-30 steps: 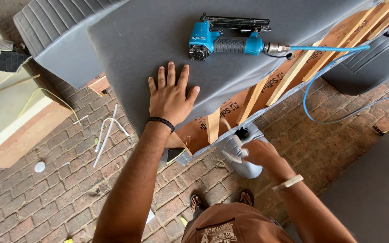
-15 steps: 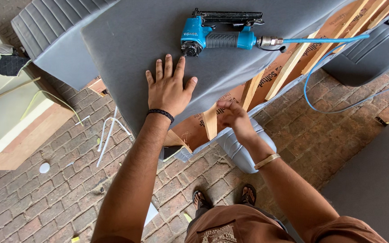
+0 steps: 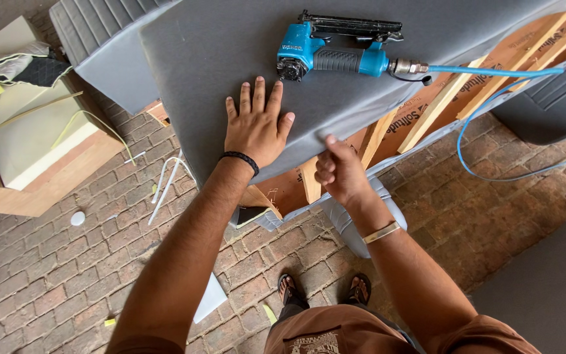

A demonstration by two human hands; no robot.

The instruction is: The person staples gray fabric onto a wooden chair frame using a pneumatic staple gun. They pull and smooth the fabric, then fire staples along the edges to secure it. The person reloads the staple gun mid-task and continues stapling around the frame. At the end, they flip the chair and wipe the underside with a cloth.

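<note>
**Fabric edge now pinched, panel pinned flat**

- Nearest: sandalled feet (image 3: pixel 322 290) are seen on the brick floor (image 3: pixel 67 288), with foam scraps and white strips scattered to the left.
- The right hand (image 3: pixel 339 172) has been moved up from under the frame (a second ago it was lower, by the hanging fabric) and is now closed in a pinch on the edge of the grey fabric (image 3: pixel 230 59), at the panel's near edge.
- The left hand (image 3: pixel 255 128) has been kept open, palm down and fingers spread, flat on the fabric just above that edge. Its position is barely changed.
- Judgement: the cover is being pulled taut over the edge while the top is held from sliding.
- The wooden frame (image 3: pixel 427 118) is exposed below the edge to the right; loose fabric hangs beneath it.
- Farther: the blue stapler (image 3: pixel 335 52) lies untouched on the fabric, just beyond the left fingertips. Its blue hose (image 3: pixel 492 72) runs right and loops down off the panel (possible snag).
- Open room: bare fabric left of the stapler; clear edge run to the right.
</note>
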